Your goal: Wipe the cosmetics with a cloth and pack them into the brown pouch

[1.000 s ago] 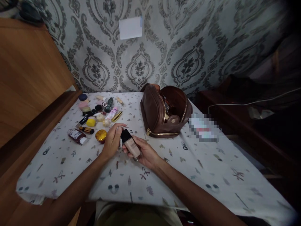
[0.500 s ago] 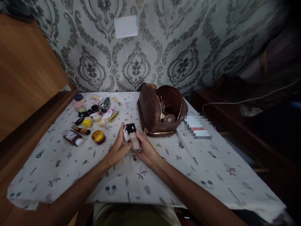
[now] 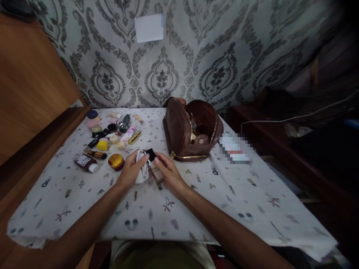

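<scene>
A small bottle of beige liquid foundation [image 3: 156, 171] with a black cap is held tilted above the table in front of me. My right hand [image 3: 170, 172] is closed around its body. On the other side, my left hand [image 3: 131, 170] grips a white cloth [image 3: 143, 172], its thumb against the black cap. Left of my left hand sits a round jar with a gold lid [image 3: 116, 161]. Behind my right hand stands an open brown cosmetic bag [image 3: 179, 129], with some items showing inside.
Several cosmetics lie at the left, among them a dark red bottle with a white cap [image 3: 85, 163], a yellow-lidded jar [image 3: 103, 144] and a gold tube [image 3: 134, 137]. A blurred-out packet [image 3: 235, 148] lies right of the bag. A patterned white cloth [image 3: 196, 213] covers the table.
My left hand has shifted left and more of the white cloth now shows in it. The bottle has tilted further to the left, with my left thumb now at the cap.
</scene>
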The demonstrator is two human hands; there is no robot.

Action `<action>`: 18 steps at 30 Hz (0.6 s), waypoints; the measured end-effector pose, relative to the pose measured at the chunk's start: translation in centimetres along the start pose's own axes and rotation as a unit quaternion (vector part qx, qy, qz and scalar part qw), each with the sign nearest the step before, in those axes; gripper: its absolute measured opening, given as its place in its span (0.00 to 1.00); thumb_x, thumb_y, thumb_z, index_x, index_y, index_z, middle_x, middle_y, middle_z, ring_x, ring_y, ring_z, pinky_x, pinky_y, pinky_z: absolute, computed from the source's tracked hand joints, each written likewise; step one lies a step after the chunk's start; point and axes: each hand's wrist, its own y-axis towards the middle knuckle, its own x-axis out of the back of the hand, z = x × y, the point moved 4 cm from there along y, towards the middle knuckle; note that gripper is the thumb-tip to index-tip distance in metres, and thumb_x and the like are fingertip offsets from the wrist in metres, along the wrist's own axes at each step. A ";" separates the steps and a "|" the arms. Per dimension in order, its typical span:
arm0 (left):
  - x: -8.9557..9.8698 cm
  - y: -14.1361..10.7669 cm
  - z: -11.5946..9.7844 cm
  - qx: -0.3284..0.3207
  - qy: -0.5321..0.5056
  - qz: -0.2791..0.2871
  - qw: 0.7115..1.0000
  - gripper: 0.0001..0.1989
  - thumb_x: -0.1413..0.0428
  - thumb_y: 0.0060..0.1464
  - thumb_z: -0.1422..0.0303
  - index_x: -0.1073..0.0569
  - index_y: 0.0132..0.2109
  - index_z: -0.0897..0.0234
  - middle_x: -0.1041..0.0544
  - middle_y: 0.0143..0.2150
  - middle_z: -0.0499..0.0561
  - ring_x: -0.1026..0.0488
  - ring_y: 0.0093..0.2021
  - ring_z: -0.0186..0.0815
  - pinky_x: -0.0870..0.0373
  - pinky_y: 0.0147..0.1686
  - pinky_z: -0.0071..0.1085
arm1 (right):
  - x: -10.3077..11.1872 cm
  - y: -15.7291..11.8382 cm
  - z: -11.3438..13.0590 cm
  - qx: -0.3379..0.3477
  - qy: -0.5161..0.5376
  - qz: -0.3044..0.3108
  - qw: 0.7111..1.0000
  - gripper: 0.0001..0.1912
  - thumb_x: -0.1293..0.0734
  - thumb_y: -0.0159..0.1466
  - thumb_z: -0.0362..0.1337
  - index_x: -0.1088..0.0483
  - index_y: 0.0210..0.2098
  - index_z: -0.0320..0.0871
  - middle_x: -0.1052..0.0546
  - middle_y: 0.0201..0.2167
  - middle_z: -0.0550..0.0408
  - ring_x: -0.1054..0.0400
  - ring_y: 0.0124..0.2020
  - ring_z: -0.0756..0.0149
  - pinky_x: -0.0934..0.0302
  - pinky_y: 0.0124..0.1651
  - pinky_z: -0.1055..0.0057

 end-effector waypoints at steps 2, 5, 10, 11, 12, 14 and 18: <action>0.2 0.1 0.0 -0.005 0.003 -0.006 1.000 0.19 0.35 0.48 0.53 0.26 0.39 0.63 0.26 0.30 0.43 0.32 0.26 0.29 0.34 0.26 0.24 | 0.1 0.0 0.3 0.051 -0.056 -0.003 0.997 0.22 0.27 0.57 0.49 0.25 0.47 0.47 0.24 0.37 0.57 0.31 0.36 0.67 0.35 0.40 0.72; 0.3 0.2 0.1 -0.014 0.010 -0.009 1.000 0.18 0.34 0.47 0.55 0.26 0.38 0.63 0.27 0.30 0.43 0.32 0.28 0.29 0.34 0.28 0.24 | 0.1 -0.1 0.9 0.101 -0.130 -0.002 0.986 0.19 0.29 0.60 0.47 0.25 0.49 0.46 0.23 0.42 0.56 0.31 0.46 0.64 0.38 0.52 0.69; 0.2 0.2 0.3 -0.011 0.020 -0.017 1.000 0.21 0.35 0.47 0.52 0.26 0.37 0.64 0.27 0.29 0.44 0.31 0.29 0.31 0.34 0.28 0.25 | 0.0 -0.2 1.0 0.105 -0.141 -0.009 0.984 0.19 0.29 0.60 0.47 0.24 0.48 0.46 0.23 0.39 0.56 0.31 0.43 0.63 0.37 0.48 0.69; 0.2 0.2 0.3 -0.009 0.021 -0.018 1.000 0.21 0.35 0.46 0.51 0.27 0.37 0.64 0.27 0.29 0.45 0.31 0.28 0.31 0.33 0.28 0.26 | 0.1 -0.1 0.7 0.084 -0.112 -0.014 0.990 0.20 0.28 0.59 0.48 0.24 0.47 0.46 0.23 0.37 0.57 0.31 0.40 0.65 0.36 0.44 0.70; 0.1 0.2 0.3 -0.009 0.021 -0.020 1.000 0.22 0.36 0.47 0.50 0.27 0.38 0.64 0.26 0.30 0.45 0.30 0.28 0.31 0.33 0.28 0.26 | 0.2 0.0 0.4 0.052 -0.074 -0.021 0.996 0.21 0.27 0.57 0.48 0.25 0.47 0.47 0.24 0.35 0.58 0.31 0.36 0.66 0.35 0.39 0.71; 0.2 0.3 0.2 -0.005 0.021 -0.036 0.999 0.23 0.39 0.50 0.48 0.27 0.41 0.63 0.26 0.31 0.46 0.29 0.30 0.33 0.31 0.29 0.27 | 0.4 0.2 -0.3 -0.022 0.017 -0.035 0.999 0.21 0.27 0.56 0.50 0.25 0.46 0.47 0.25 0.31 0.59 0.33 0.29 0.68 0.37 0.30 0.73; 1.2 0.8 -0.2 0.004 -0.013 -0.142 0.990 0.19 0.50 0.58 0.50 0.30 0.46 0.58 0.28 0.33 0.45 0.27 0.32 0.34 0.29 0.30 0.29 | 0.8 0.6 -0.9 -0.092 0.142 -0.055 0.984 0.19 0.26 0.56 0.45 0.26 0.45 0.47 0.22 0.32 0.58 0.29 0.30 0.66 0.36 0.27 0.73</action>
